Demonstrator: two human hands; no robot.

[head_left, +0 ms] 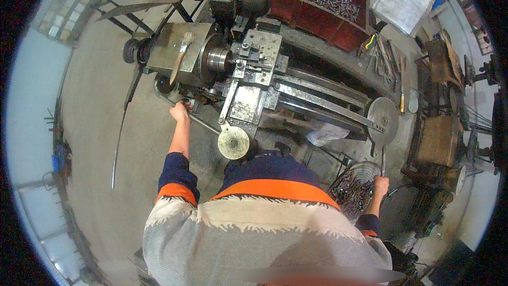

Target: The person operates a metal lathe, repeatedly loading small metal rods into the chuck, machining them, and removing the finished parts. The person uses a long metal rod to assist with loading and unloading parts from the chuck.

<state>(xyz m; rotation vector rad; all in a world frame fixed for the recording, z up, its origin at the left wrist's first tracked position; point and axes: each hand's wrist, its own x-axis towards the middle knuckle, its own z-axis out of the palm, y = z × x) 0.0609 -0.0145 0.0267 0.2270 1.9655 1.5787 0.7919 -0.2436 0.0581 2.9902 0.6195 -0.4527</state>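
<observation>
Lathe (248,74), worn grey metal with oily, scuffed surfaces; a bright steel chuck (218,58) sits well above and to the right of the left hand. Left hand (181,111) is closed round a dark lever (186,100) at the machine's lower left front, fingers wrapped over it, arm stretched out straight. A thin steel rod (203,122) runs from just beside that grip down toward a pale, round handwheel (233,142) with a dull, pitted face.

Right hand (380,185) is clenched on the lower end of a slim metal handle (382,161), which rises to a flat grey disc wheel (383,118) directly above the grip. Just left of this hand stands a round wire basket (355,185) filled with small dark metal pieces.
</observation>
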